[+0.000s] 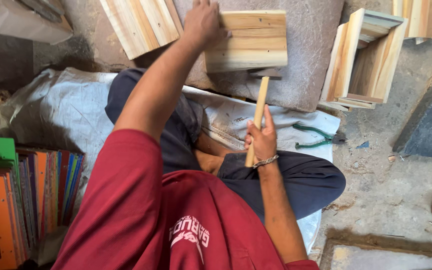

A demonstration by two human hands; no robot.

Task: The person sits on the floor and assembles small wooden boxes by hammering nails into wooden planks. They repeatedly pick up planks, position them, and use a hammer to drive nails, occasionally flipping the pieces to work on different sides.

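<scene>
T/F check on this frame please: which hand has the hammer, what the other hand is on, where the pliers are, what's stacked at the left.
1. The right hand grips the hammer by its wooden handle. True.
2. The left hand rests on the wooden box. True.
3. The green-handled pliers lie inside the open wooden box. False: they lie on the white sheet, right of the right hand.
4. The coloured panels at the left are stacked on the stone slab. False: they stand apart, beside the person's left side.
</scene>
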